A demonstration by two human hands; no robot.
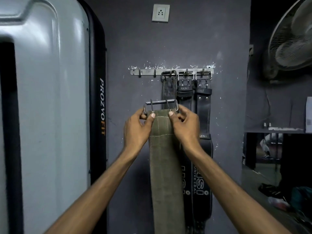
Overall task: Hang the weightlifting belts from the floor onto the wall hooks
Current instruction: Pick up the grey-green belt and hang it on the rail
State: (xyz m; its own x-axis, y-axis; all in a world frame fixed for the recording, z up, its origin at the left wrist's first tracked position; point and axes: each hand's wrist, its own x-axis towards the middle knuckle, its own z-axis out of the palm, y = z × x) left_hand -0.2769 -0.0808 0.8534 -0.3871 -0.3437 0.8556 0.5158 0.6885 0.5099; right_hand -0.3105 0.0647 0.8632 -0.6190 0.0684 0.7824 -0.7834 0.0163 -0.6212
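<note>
1. Both hands are up at the wall. The left hand (137, 129) pinches the top edge of the olive belt (165, 157), thumb on the front face, fingers curled behind it at the buckle's 9 o'clock corner.
2. The right hand (184, 125) mirrors it, thumb on the front and fingers curled round the 3 o'clock corner, so both hands are holding this belt.
3. The buckle (161, 105) stands upright above the thumbs, both prongs pointing to 12 o'clock, and the olive strap hangs straight down to 6 o'clock between the forearms.
4. Up at 12 o'clock from the buckle is the hook rail (146, 71), screwed flat to the grey wall. The buckle sits below it, well apart from any hook.
5. What the rail carries: three dark belts on its 3 o'clock half, a worn belt (167, 88), a middle belt (184, 92) and an outer belt (203, 102), each hung by its buckle, side by side.
6. Two bare hooks (139, 73) sit at the rail's 9 o'clock end.
7. The olive belt overlaps the front of the worn belt and part of the middle one.
8. Around them: a wall socket (160, 13) at 12 o'clock, a grey machine cover (50, 98) at 9 o'clock, a fan (292, 39) at 2 o'clock.
</note>
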